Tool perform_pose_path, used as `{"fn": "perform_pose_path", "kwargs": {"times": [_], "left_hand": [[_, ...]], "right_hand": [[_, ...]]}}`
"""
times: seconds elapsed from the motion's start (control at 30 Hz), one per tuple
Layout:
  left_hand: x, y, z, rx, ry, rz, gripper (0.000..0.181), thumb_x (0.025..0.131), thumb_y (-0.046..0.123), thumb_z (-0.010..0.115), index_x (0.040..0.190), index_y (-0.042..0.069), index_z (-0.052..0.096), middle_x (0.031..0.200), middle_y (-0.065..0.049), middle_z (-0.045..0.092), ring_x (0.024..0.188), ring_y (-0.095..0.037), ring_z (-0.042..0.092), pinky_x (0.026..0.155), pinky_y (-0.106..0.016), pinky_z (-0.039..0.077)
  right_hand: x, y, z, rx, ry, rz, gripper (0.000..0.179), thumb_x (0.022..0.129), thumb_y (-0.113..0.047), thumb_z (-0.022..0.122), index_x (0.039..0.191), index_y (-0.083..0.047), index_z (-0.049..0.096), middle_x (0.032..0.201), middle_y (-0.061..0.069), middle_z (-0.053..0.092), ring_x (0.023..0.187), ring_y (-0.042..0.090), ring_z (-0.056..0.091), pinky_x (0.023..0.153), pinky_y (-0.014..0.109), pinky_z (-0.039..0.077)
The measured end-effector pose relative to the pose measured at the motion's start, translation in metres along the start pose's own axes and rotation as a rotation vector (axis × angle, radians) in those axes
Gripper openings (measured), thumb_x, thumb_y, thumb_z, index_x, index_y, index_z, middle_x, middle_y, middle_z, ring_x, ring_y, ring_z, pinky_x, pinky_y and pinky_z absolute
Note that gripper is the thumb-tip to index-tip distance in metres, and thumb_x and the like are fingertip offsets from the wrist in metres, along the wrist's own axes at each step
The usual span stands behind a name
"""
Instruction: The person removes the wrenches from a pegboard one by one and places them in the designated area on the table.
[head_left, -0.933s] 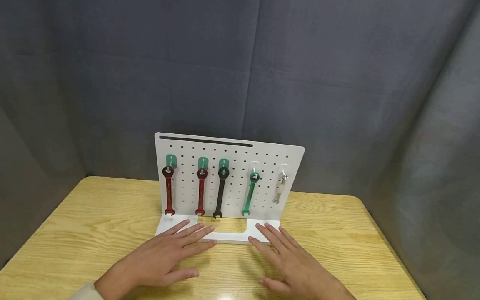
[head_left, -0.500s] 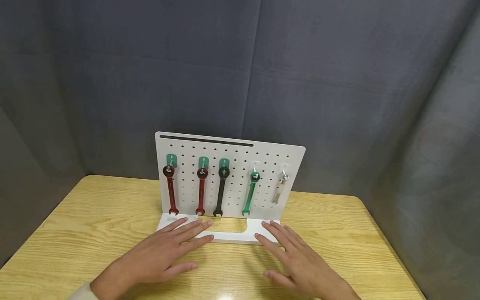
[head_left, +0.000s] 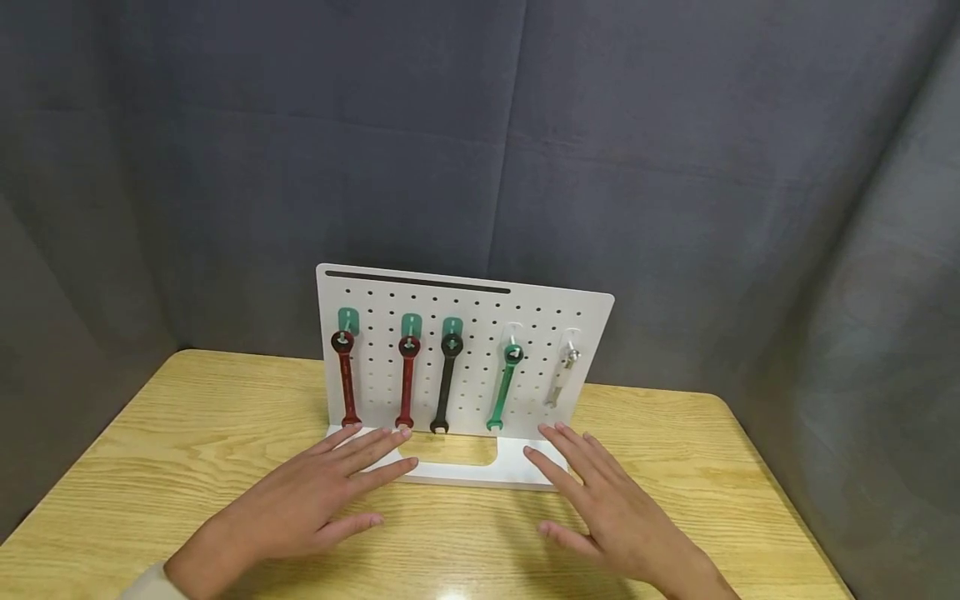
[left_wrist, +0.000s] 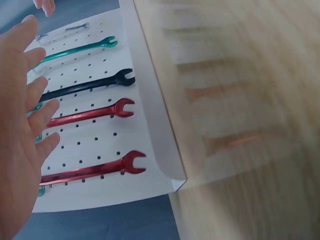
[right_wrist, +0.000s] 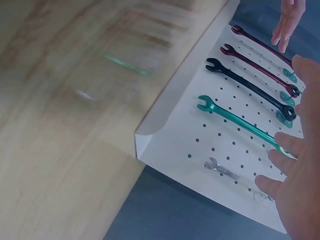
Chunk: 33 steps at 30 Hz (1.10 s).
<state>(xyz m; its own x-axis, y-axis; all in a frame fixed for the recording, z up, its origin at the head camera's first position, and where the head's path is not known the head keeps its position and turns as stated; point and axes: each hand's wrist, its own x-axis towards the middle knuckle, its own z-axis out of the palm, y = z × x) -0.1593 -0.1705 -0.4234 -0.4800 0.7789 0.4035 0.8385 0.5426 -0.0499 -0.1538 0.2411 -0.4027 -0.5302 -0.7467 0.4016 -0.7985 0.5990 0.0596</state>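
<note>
A white pegboard stand point(head_left: 465, 292) stands upright on the wooden table, with wrenches hanging from its hooks. From left to right hang a red wrench point(head_left: 347, 379), a second red wrench point(head_left: 407, 383), a black wrench point(head_left: 446, 387), a green wrench point(head_left: 503, 390) and a small silver wrench point(head_left: 558, 382). My left hand point(head_left: 307, 500), fingers spread and holding nothing, hovers in front of the stand's left base. In front of the right base, my right hand point(head_left: 615, 508) is likewise spread and free of any object. Fingertips of both hands overlap the base in the head view.
The stand's base has a cutout point(head_left: 450, 450) through which the wooden table point(head_left: 225, 425) shows. Dark grey curtains point(head_left: 420, 150) hang behind the table and along its sides. The glossy tabletop reflects the wrenches in both wrist views.
Both hands have drifted apart, the left one slightly left and the right one slightly right and up. The lower end of the leftmost red wrench has swung a little to the right.
</note>
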Motion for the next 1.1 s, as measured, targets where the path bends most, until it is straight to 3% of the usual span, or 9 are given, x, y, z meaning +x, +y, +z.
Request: {"fn": "perform_pose_path", "kwargs": {"times": [0.33,0.6,0.77,0.9,1.1], "left_hand": [[-0.001,-0.009,-0.018,0.016,0.001,-0.091,0.072,0.1,0.042,0.065,0.162,0.029,0.033,0.167,0.0,0.029,0.15,-0.018,0.031,0.124,-0.035,0.009],[0.002,-0.018,-0.031,-0.009,0.079,-0.108,0.064,0.105,0.046,0.057,0.16,0.02,0.04,0.167,-0.004,0.028,0.148,-0.023,0.036,0.122,-0.04,0.024],[0.001,-0.024,-0.033,-0.06,0.121,-0.199,0.068,0.1,0.039,0.069,0.159,0.021,0.042,0.167,-0.002,0.029,0.143,-0.027,0.043,0.111,-0.052,0.04],[0.0,-0.029,-0.032,-0.079,0.165,-0.248,0.077,0.092,0.024,0.079,0.159,0.023,0.042,0.166,-0.004,0.031,0.14,-0.029,0.047,0.104,-0.052,0.047],[0.0,-0.034,-0.029,-0.087,0.297,-0.293,0.076,0.085,0.013,0.085,0.153,0.014,0.05,0.162,-0.009,0.038,0.134,-0.032,0.054,0.097,-0.052,0.053]], "right_hand": [[0.007,0.009,-0.011,-0.018,0.006,0.027,0.079,0.096,-0.047,0.069,0.161,-0.016,0.035,0.167,0.011,0.026,0.15,0.035,0.029,0.123,0.048,0.018],[0.012,0.015,-0.02,-0.018,0.03,0.047,0.071,0.105,-0.057,0.05,0.16,-0.014,0.036,0.166,0.012,0.027,0.149,0.035,0.03,0.124,0.045,0.015],[0.021,0.025,-0.028,-0.009,0.076,0.052,0.07,0.106,-0.056,0.044,0.16,-0.012,0.037,0.165,0.014,0.029,0.149,0.036,0.03,0.123,0.046,0.018],[0.029,0.037,-0.035,-0.003,0.132,0.039,0.064,0.108,-0.052,0.043,0.157,-0.01,0.042,0.162,0.014,0.034,0.147,0.035,0.034,0.123,0.044,0.02],[0.041,0.052,-0.047,-0.001,0.22,0.019,0.056,0.11,-0.046,0.04,0.152,-0.008,0.05,0.158,0.012,0.041,0.141,0.033,0.044,0.118,0.042,0.031]]}}
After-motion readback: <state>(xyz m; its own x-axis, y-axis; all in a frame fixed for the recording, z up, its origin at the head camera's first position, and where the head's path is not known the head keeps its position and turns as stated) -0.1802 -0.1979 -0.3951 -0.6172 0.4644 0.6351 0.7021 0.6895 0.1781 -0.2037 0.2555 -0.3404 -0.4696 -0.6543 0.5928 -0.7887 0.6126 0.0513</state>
